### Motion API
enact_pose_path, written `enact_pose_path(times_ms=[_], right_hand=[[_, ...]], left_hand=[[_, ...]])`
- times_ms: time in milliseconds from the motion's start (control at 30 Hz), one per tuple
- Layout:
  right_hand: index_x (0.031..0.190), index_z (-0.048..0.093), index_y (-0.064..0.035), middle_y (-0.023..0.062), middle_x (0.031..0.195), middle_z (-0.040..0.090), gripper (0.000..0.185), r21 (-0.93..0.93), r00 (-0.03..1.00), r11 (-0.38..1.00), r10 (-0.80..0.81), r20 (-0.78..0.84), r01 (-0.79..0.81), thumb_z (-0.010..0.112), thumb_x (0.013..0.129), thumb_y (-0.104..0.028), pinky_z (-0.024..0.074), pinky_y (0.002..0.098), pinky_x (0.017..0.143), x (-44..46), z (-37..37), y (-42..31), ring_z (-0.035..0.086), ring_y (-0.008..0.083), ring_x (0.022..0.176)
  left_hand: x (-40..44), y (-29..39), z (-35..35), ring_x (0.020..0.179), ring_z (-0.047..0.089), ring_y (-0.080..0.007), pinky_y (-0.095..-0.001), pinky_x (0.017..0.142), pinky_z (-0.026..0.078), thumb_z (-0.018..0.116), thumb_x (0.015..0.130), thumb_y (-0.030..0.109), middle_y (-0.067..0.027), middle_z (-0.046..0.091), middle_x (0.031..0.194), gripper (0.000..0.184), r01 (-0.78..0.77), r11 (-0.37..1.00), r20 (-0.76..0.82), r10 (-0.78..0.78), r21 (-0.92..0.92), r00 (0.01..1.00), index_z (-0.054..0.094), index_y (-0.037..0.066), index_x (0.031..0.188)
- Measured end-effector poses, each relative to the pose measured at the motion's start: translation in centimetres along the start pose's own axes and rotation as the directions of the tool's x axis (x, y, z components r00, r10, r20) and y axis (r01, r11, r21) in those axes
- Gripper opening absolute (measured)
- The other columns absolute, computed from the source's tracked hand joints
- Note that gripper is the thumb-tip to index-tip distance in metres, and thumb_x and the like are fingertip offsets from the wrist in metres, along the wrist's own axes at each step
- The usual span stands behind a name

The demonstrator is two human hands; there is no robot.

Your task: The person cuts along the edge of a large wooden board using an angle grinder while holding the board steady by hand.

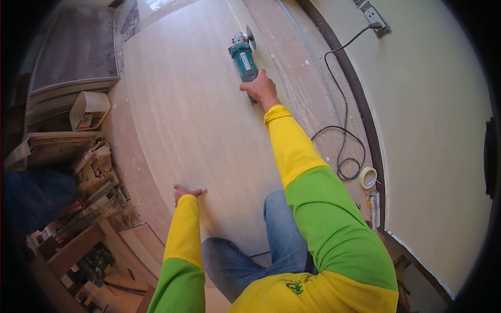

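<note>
A teal angle grinder [244,58] is gripped in my right hand [261,89], which is wrapped round its rear body. The grinder's disc [251,37] stands roughly upright at the right edge of a large pale board [198,104]. My left hand [189,193] rests on the board's left edge, nearer to my body, with thumb and fingers apart and nothing held. My knees, in blue jeans [284,224], are at the board's near end.
A black cable [344,99] runs from a wall outlet [377,21] and coils on the floor. Masking tape [368,178] lies by the wall. Left are a white container [90,111], wood scraps [99,167] and a blue bag [39,198].
</note>
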State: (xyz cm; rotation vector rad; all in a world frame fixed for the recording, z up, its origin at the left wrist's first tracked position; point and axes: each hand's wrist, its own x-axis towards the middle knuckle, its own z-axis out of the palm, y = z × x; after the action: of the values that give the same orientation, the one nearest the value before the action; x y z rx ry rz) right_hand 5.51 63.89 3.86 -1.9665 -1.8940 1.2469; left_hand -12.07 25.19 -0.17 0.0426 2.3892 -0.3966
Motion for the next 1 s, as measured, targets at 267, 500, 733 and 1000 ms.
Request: enact_pose_path(times_ms=[267,500,733,1000], right_hand=[[0.139,0.049,-0.0028,0.0211,0.133,0.063,0.085,0.038,1.0,0.999,-0.023,0.002,0.023,0.081,0.07,-0.039,0.0506,0.0362,0.102,5.5,0.3,-3.3,0.064,0.034,0.12],[0.134,0.054,-0.0036,0.0188,0.127,0.067,0.078,0.028,0.999,0.999,-0.032,-0.043,0.033,0.081,0.071,-0.041,0.0547,0.0371,0.096,8.3,0.7,-5.0,0.069,0.0332,0.11],[0.134,0.054,-0.004,0.0191,0.127,0.067,0.078,0.018,0.998,0.999,-0.032,-0.048,0.033,0.082,0.07,-0.039,0.0542,0.0374,0.097,7.0,0.7,-3.9,0.069,0.0338,0.111],[0.138,0.048,-0.0041,0.0218,0.131,0.064,0.084,0.004,1.0,1.0,-0.004,0.003,0.004,0.08,0.07,-0.039,0.0504,0.0394,0.102,0.6,-0.2,-0.6,0.064,0.0372,0.118]], left_hand=[[-0.2,0.2,-0.4,0.136,0.051,-0.0404,-0.0544,0.111,0.043,0.098,0.053,0.053,-0.0211,0.045,0.153,0.145,0.01,1.0,0.01,-0.011,0.025,1.0,0.013,0.01,0.162],[-0.4,0.3,-0.5,0.136,0.051,-0.0401,-0.0519,0.111,0.044,0.097,0.053,0.054,-0.0214,0.046,0.152,0.143,0.005,0.999,0.008,-0.005,0.046,1.0,0.014,0.009,0.161],[-1.0,0.4,-0.8,0.135,0.052,-0.04,-0.0518,0.111,0.044,0.097,0.053,0.053,-0.0214,0.046,0.151,0.143,-0.012,1.0,0.019,0.011,0.011,1.0,0.014,0.009,0.161],[-0.8,-0.3,-0.8,0.139,0.047,-0.0409,-0.0563,0.114,0.04,0.096,0.055,0.055,-0.0216,0.038,0.158,0.143,-0.045,0.999,0.03,0.046,-0.031,0.998,0.013,0.009,0.162]])
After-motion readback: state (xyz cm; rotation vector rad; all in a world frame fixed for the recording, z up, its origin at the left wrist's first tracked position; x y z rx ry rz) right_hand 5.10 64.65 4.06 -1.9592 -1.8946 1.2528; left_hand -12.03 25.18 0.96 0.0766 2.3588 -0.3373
